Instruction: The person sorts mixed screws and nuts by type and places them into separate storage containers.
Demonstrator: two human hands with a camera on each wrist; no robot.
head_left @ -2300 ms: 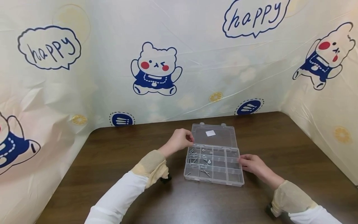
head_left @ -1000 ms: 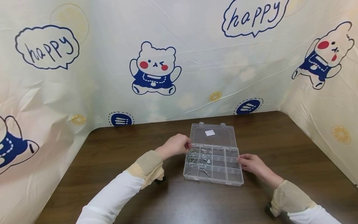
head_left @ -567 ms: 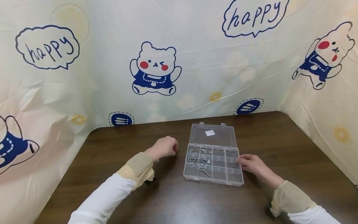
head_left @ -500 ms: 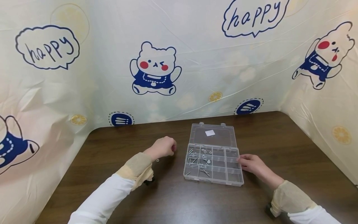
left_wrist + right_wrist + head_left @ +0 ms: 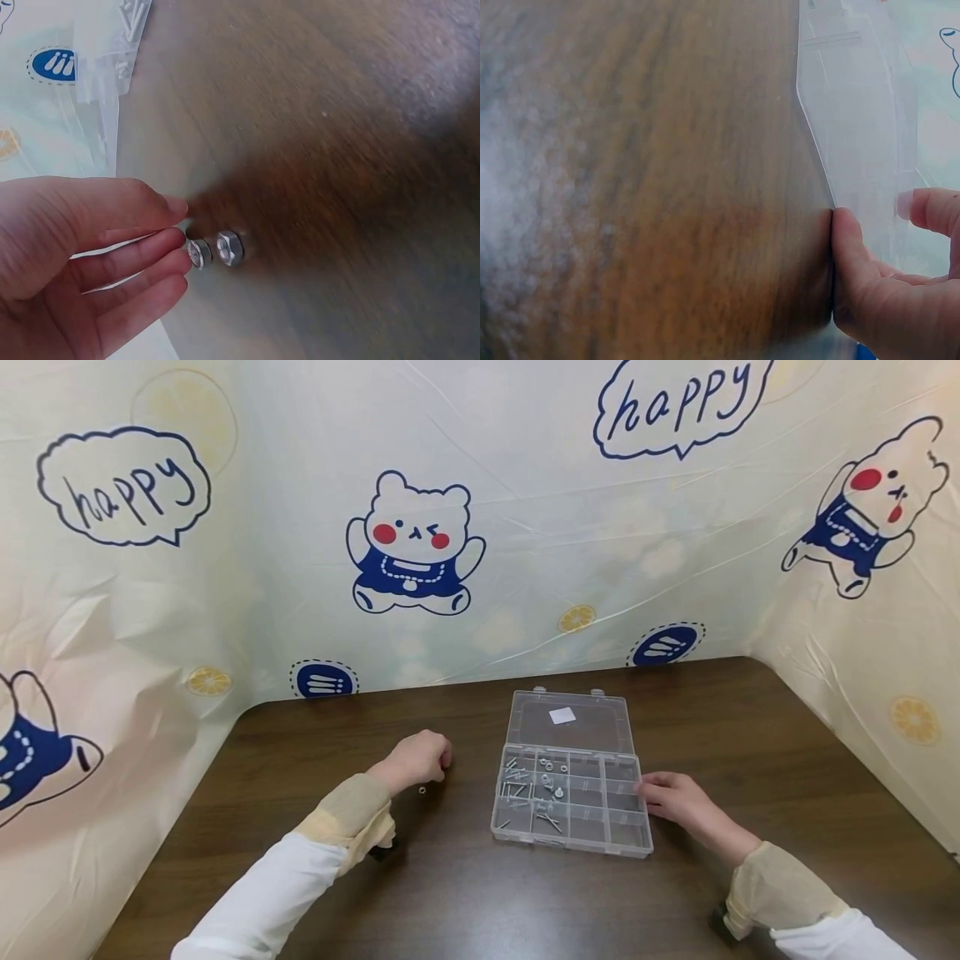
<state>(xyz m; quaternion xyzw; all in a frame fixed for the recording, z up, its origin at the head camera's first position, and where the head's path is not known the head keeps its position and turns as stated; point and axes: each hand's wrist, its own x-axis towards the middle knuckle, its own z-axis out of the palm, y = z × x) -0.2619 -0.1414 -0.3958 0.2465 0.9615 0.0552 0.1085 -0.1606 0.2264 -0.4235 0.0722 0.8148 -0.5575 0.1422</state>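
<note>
A clear plastic compartment box lies on the brown table with its lid flat open behind it. Several screws and nuts fill its left compartments. My right hand holds the box's right wall, thumb against the outside and a fingertip over the rim. My left hand hovers left of the box, loosely curled and holding nothing. In the left wrist view its fingertips sit right beside two small metal nuts on the table. The head view shows one nut below that hand.
The table is walled at the back and both sides by a cream sheet printed with bears. A white label is stuck to the box lid.
My left hand left the box's left edge and moved left over the table. A nut now lies on the table below it. My right hand and the box stayed put.
</note>
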